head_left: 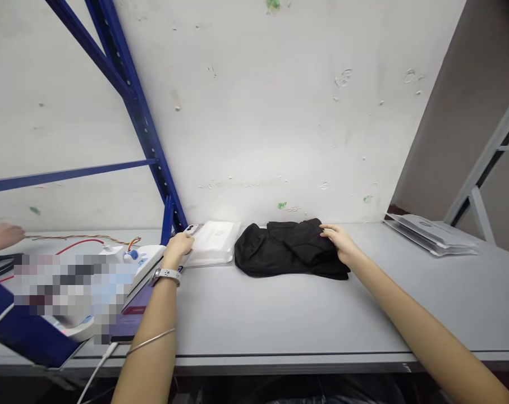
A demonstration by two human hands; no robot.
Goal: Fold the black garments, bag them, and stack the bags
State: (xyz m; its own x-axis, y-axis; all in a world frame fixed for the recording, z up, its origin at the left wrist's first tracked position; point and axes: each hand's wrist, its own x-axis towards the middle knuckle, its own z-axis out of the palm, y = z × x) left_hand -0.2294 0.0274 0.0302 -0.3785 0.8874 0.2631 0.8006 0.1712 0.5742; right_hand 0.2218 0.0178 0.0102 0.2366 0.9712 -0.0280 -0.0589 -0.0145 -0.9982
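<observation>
Pixelation hides most of the white power strip with blue markings. The picture's left edge cuts off another person's bare hand. Print on the white packet is too small to read.

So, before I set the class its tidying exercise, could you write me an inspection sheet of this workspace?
Surface: grey tabletop, seam along the near edge.
Job's things: black cloth, rumpled; pale packet to its left.
Clutter: white power strip and purple item at left, partly blurred out; loosely stacked packets at right.
Grippers: bare hands; right hand touches the cloth's right end, left hand is at a phone, grip unclear.
Cables: red cable, twisted cable and white cable, all at left.
Surroundings: scuffed white wall, blue frame, another person's hand at far left.
</observation>
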